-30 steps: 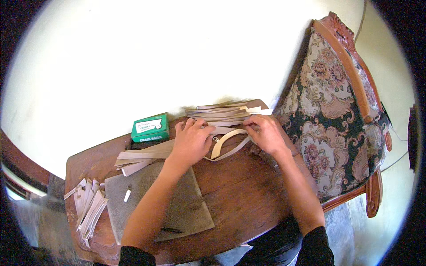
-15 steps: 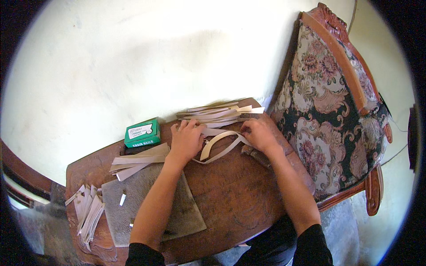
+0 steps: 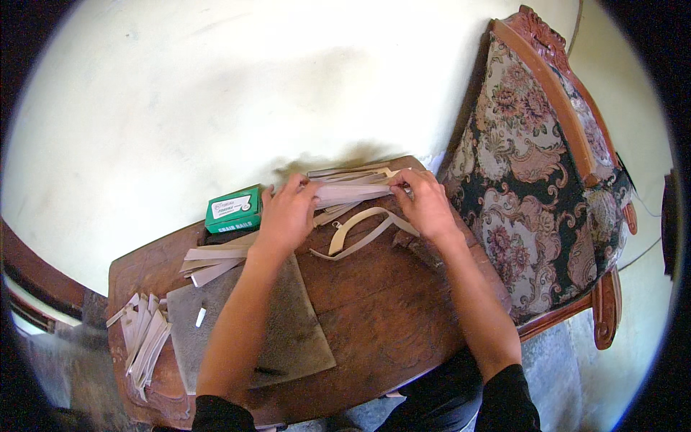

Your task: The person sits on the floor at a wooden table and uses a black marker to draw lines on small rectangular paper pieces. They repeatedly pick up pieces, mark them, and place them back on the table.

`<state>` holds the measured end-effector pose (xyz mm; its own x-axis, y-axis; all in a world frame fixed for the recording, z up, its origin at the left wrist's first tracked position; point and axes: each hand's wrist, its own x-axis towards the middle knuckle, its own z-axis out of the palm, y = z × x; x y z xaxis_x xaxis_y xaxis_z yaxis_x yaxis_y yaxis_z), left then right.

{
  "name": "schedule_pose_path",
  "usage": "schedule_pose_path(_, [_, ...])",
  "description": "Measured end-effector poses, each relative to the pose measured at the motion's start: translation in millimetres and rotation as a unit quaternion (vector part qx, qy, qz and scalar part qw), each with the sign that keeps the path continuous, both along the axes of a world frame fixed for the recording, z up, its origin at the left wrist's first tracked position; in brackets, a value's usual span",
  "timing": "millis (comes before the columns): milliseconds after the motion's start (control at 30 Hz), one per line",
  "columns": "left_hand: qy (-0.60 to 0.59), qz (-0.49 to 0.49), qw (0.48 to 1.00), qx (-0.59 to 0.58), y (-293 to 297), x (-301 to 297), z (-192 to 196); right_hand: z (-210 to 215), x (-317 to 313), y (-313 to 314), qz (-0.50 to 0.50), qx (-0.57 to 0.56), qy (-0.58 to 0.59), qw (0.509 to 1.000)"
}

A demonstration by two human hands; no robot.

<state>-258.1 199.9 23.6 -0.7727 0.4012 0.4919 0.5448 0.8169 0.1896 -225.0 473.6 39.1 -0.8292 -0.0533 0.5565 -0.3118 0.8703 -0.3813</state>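
At the far edge of the table both my hands hold a pale flat strip (image 3: 353, 193) stretched between them. My left hand (image 3: 284, 216) pinches its left end, and my right hand (image 3: 426, 205) grips its right end with thumb and fingers. Right behind it lies a pile of similar strips (image 3: 349, 174), partly hidden by the held one and my fingers. A curled cream strip (image 3: 350, 229) rests in a loop on the wood just nearer than my hands. I cannot tell whether the held strip is one layer or several.
The carved wooden table (image 3: 389, 309) bears a grey mat (image 3: 288, 324) with a small white piece (image 3: 201, 317) on it. More strips (image 3: 216, 259) lie beside a green box (image 3: 234, 209); another bundle (image 3: 147, 338) is at the left edge. A floral upholstered chair (image 3: 533, 165) stands at right.
Both hands have moved a little farther away toward the pile. A pale strip is now held up between them, and the curled strip is left on the table.
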Motion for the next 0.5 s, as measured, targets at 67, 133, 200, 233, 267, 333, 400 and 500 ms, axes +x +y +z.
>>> schedule_pose_path(67, [-0.001,-0.023,0.999,0.03,-5.5,6.6,17.7,11.5,4.6,-2.2,0.023,-0.03,0.018,0.999])
schedule_pose_path(133, [-0.018,-0.043,0.996,0.072,-20.3,18.5,35.6,25.4,11.9,-11.0,0.067,-0.105,-0.018,0.992])
schedule_pose_path(200, [-0.057,-0.068,0.989,0.12,-34.7,36.1,43.8,42.7,27.7,-16.5,0.12,-0.211,-0.108,0.964])
schedule_pose_path(233, [-0.077,-0.076,0.984,0.142,-46.0,49.1,47.1,47.3,33.3,-19.8,0.149,-0.213,-0.137,0.956])
schedule_pose_path(267, [-0.115,-0.079,0.976,0.166,-57.2,63.5,50.8,51.0,38.7,-21.4,0.179,-0.213,-0.167,0.946])
schedule_pose_path(333, [-0.189,-0.084,0.954,0.218,-81.8,95.7,52.0,51.7,49.3,-30.7,0.247,-0.197,-0.214,0.924])
schedule_pose_path(400, [-0.23,-0.077,0.939,0.243,-100.7,122.6,43.9,49.0,63.7,-43.8,0.32,-0.161,-0.252,0.899])
schedule_pose_path(500, [-0.242,-0.058,0.941,0.228,-122.2,160.5,39.8,53.4,91.6,-67.1,0.326,-0.1,-0.342,0.876])
